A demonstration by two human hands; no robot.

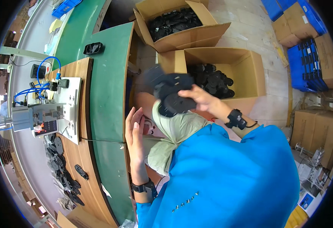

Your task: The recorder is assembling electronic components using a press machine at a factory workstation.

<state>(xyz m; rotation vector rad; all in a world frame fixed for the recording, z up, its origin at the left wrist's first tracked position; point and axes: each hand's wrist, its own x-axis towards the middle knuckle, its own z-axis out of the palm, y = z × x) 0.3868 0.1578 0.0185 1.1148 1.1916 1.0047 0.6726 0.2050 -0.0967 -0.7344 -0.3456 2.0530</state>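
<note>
Far left, a benchtop press (41,112) with blue air tubes (41,59) and a red-lit display (45,128) is mounted at a white base plate (70,133). Nearer the wearer, a loose heap of black moulded pieces (60,167) is spread along the left edge of a wood-grain board (94,193); one single black piece (81,171) is set apart on the board, right of the heap. To the right, the green surface (107,87) is seen, with a small black tray (93,48) placed toward its far end and a thin dark cable (103,140) run across it.

At the surface's right edge, the left hand (135,133) is raised, its fingers extended and spread, nothing held. A black wrist device (145,189) is worn below it.

Right of that, a cluster of flat black parts (174,93) is gripped by the right hand (201,98), fingers closed at its right side, thumb laid over the top. It is held up in front of the wearer, well clear of the surface; blurred, so its pieces cannot be counted.

Beyond, two open cartons are stood on the floor (246,22): the farther carton (193,40) and the nearer carton (256,72), both part-filled with similar black pieces. Far right, blue crates (305,70) are stacked beside cardboard boxes (328,57).
</note>
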